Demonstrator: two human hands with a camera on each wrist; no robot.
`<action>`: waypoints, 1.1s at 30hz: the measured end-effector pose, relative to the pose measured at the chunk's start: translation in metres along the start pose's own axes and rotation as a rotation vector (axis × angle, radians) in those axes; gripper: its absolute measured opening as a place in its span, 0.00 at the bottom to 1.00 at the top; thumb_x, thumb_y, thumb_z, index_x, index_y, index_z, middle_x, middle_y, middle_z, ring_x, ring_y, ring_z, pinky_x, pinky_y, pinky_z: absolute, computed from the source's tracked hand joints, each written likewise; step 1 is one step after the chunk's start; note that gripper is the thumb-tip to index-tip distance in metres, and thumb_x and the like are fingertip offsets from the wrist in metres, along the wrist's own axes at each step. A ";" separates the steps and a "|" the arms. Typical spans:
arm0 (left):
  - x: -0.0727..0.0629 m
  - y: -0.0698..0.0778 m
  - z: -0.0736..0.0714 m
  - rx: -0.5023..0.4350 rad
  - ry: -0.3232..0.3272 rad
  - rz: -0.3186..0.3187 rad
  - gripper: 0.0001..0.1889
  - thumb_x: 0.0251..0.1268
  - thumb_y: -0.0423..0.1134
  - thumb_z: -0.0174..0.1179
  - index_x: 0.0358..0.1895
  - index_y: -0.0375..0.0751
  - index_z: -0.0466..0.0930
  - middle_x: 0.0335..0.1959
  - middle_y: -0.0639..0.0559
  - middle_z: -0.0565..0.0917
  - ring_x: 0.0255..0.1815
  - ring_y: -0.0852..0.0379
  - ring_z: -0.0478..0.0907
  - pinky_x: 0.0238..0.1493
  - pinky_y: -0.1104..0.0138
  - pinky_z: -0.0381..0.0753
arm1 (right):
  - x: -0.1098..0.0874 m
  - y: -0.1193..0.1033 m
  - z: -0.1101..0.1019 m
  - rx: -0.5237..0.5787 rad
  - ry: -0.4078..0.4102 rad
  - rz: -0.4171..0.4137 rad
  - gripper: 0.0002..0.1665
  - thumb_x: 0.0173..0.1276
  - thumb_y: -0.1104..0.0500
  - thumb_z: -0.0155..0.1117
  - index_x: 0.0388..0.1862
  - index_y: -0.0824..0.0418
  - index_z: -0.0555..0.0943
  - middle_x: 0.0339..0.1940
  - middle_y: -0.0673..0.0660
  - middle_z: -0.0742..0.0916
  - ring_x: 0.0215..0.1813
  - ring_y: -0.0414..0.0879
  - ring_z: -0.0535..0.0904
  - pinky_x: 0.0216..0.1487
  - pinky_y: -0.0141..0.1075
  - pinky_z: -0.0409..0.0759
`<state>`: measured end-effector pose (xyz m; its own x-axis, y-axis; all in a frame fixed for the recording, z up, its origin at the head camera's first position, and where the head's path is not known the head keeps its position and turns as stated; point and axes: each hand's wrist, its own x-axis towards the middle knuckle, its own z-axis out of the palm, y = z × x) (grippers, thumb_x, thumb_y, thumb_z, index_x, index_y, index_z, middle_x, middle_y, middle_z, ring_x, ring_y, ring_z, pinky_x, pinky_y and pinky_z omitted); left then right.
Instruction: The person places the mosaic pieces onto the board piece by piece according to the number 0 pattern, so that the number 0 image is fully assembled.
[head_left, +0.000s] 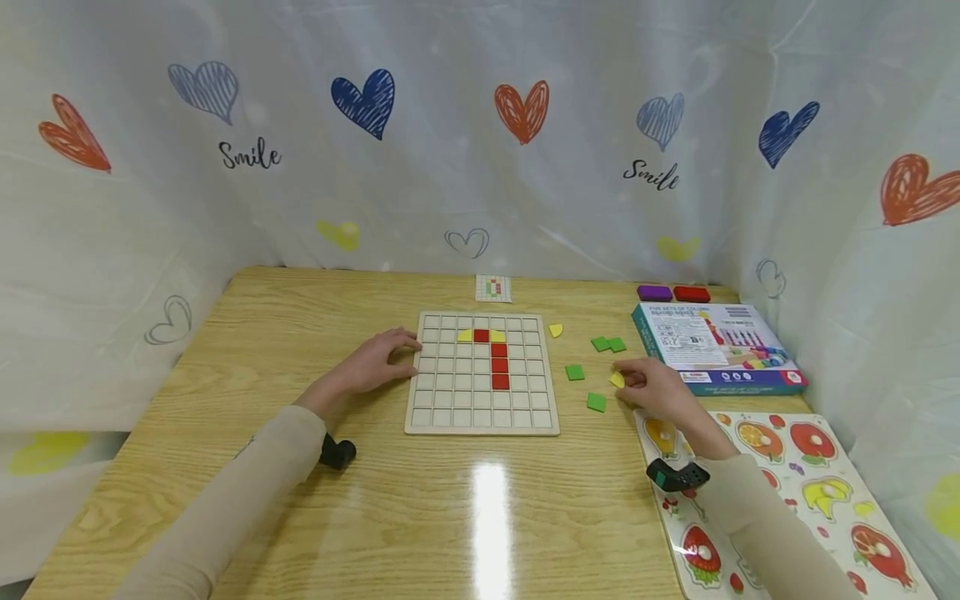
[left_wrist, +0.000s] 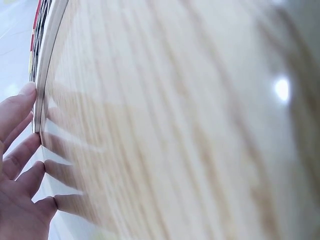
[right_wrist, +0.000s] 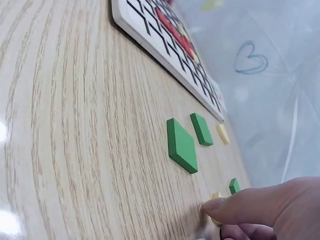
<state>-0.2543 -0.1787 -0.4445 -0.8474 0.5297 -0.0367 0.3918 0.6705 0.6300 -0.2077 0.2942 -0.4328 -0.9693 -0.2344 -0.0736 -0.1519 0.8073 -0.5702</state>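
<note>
A wooden grid board (head_left: 442,398) lies mid-table, with several red square tiles (head_left: 500,364) and two yellow rounded tiles (head_left: 497,336) set in its cells. At its left edge rests my left hand (head_left: 378,360), fingers spread and fingertips touching the side; the left wrist view shows these fingers (left_wrist: 22,155) along the rim. My right hand (head_left: 654,390) pinches a small yellow tile (head_left: 617,380) between thumb and fingers, low over the table right of the board. Several green square tiles (head_left: 596,402) lie between that hand and the board. Another yellow rounded tile (head_left: 556,331) sits by the board's upper right.
A small pattern card (head_left: 493,288) lies behind the board. At the right stands a flat game box (head_left: 720,346), with a purple block (head_left: 655,293) and a red block (head_left: 692,294) behind it. A fruit puzzle board (head_left: 787,500) lies under the right forearm.
</note>
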 end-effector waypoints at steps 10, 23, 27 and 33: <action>0.000 -0.002 0.000 -0.009 0.001 -0.008 0.23 0.69 0.41 0.62 0.64 0.36 0.74 0.72 0.37 0.64 0.77 0.37 0.46 0.73 0.41 0.45 | 0.000 0.003 0.004 -0.054 0.045 -0.049 0.19 0.66 0.65 0.66 0.55 0.70 0.81 0.48 0.65 0.81 0.43 0.52 0.76 0.45 0.45 0.77; 0.000 -0.004 0.001 -0.020 -0.002 -0.005 0.23 0.69 0.41 0.62 0.64 0.36 0.74 0.72 0.38 0.64 0.78 0.37 0.45 0.74 0.41 0.42 | 0.002 -0.003 0.010 -0.020 0.052 0.002 0.17 0.66 0.62 0.67 0.52 0.68 0.83 0.43 0.60 0.82 0.41 0.49 0.75 0.43 0.42 0.76; 0.001 -0.003 0.000 -0.024 -0.010 -0.011 0.24 0.69 0.41 0.62 0.64 0.36 0.74 0.73 0.38 0.63 0.78 0.37 0.45 0.74 0.42 0.43 | 0.004 -0.005 0.010 -0.022 0.057 0.006 0.17 0.65 0.61 0.68 0.50 0.69 0.83 0.42 0.61 0.81 0.40 0.49 0.75 0.42 0.41 0.76; 0.000 -0.002 -0.001 -0.016 -0.014 -0.011 0.24 0.69 0.42 0.61 0.64 0.36 0.74 0.73 0.38 0.63 0.78 0.37 0.45 0.74 0.41 0.44 | 0.006 -0.008 0.011 -0.047 0.052 -0.013 0.16 0.64 0.63 0.68 0.49 0.70 0.83 0.40 0.61 0.83 0.38 0.49 0.76 0.40 0.40 0.76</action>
<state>-0.2556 -0.1799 -0.4448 -0.8466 0.5295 -0.0544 0.3765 0.6679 0.6420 -0.2101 0.2805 -0.4378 -0.9758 -0.2175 -0.0233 -0.1721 0.8291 -0.5320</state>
